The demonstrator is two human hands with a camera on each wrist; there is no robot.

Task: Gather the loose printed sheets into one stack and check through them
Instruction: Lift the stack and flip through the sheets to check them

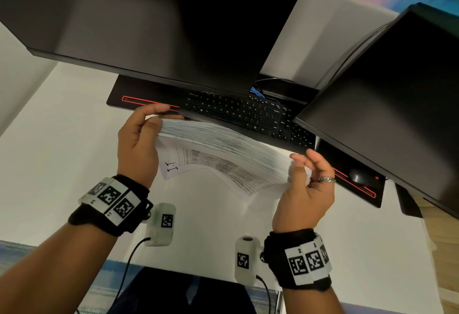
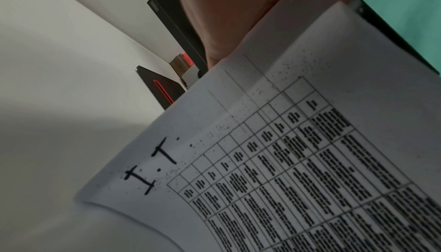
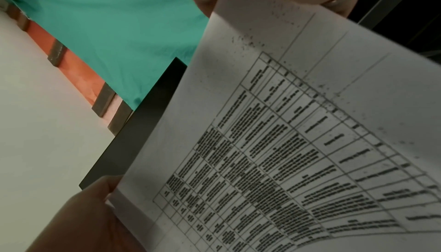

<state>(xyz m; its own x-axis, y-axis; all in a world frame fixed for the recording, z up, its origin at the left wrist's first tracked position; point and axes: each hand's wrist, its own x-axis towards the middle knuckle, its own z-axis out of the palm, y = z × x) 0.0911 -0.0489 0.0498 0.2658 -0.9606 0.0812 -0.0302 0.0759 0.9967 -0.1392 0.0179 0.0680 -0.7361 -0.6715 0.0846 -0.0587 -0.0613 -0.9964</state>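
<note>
Two dark monitors (image 1: pixel 173 23) overhang the far side of the white table (image 1: pixel 57 144), and a black keyboard (image 1: pixel 248 115) sits on a red-trimmed mat just beneath them, so the room for moving lies on the near side, toward the person. That is probably why the stack of printed sheets (image 1: pixel 223 144) is held up off the table, over the bare near part, and not laid flat.

The stack is gathered already and bows between the two hands. The left hand (image 1: pixel 139 144) grasps one short end, thumb over the top edge. The right hand (image 1: pixel 308 189) pinches the opposite end, where the edges fan apart (a riffling hold, I judge, suited to checking through). The lowest sheet (image 2: pixel 298 161) droops free, showing a printed table with "I.T" handwritten in its corner.

The stack's far edge passes close above the keyboard; a mouse (image 1: pixel 357 177) lies just beyond the right hand.
</note>
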